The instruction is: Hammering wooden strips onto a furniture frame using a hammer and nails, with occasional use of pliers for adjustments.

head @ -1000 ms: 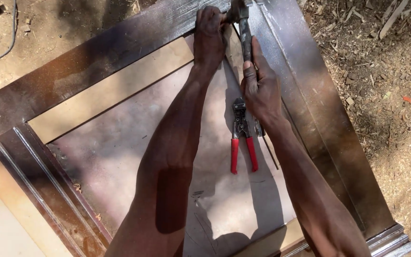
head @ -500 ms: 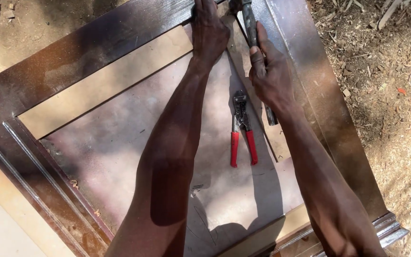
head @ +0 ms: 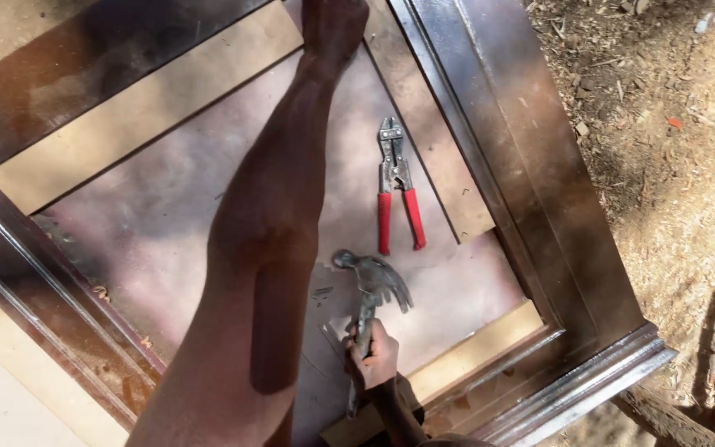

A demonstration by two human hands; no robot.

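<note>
A claw hammer (head: 371, 285) is gripped around its metal handle by the right hand (head: 371, 358), low in the middle of the frame, with the fingers wrapped closed on the shaft and the head raised toward the centre of the picture; the lower end of the handle is seen below the fist, but its tip is hard to separate from the shadow there. The right forearm is cut off by the bottom edge almost at once. The left arm is stretched up through the middle of the frame, and the left hand (head: 334, 25) is laid at the top edge on the pale inner strip (head: 142, 108) of a dark wooden frame (head: 531, 165); its fingers are cropped by the frame's top edge, so whether they are spread or curled cannot be told. A pair of red-handled cutters (head: 396, 186) is lying flat on the pinkish back panel (head: 126, 240), right of centre, apart from both hands, jaws pointed upward. The upper left corner of the wooden frame is cut out of view. Bare earth with wood chips (head: 672, 124) is seen at the right.
</note>
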